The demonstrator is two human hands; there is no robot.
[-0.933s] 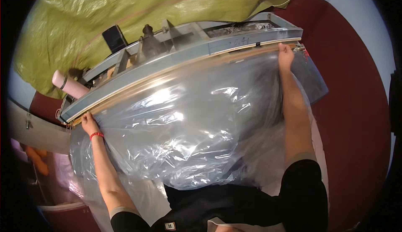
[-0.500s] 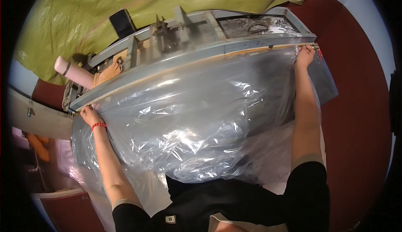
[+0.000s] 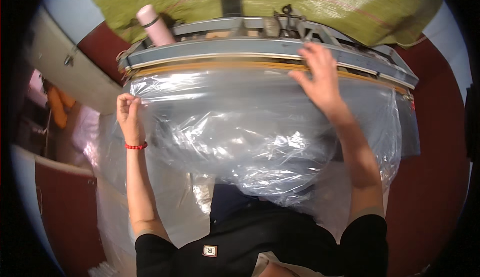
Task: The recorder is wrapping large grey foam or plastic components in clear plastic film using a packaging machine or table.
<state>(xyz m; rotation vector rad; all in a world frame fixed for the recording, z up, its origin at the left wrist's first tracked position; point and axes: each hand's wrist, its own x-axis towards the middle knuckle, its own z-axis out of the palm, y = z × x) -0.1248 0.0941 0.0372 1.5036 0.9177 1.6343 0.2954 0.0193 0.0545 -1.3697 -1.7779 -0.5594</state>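
Observation:
A wide sheet of clear plastic film [image 3: 235, 112] drapes from a long grey metal bar [image 3: 215, 48] down towards my lap, creased and shiny. My left hand [image 3: 131, 117], a red bead bracelet at its wrist, is closed in a pinch on the film near its upper left corner. Fingers spread and blurred, my right hand [image 3: 319, 74] holds nothing. It hovers over the right-centre part of the bar, and I cannot tell whether it touches. An orange-yellow strip [image 3: 240, 65] runs along beneath the bar, at the film's upper edge.
Behind the bar, a grey metal frame holds a pink bottle [image 3: 156, 27] and metal fittings [image 3: 287, 22]. A dark flat object [image 3: 231, 3] stands against the yellow-green tarp [image 3: 320, 2]. At left is a pale cabinet door [image 3: 70, 57] with a knob; dark red floor [image 3: 430, 187] lies at right.
My right hand has left the film's right corner and moved inward over the bar, its fingers spreading. My left hand has drawn back from the bar. The gap under the bar looks wider; my view has shifted.

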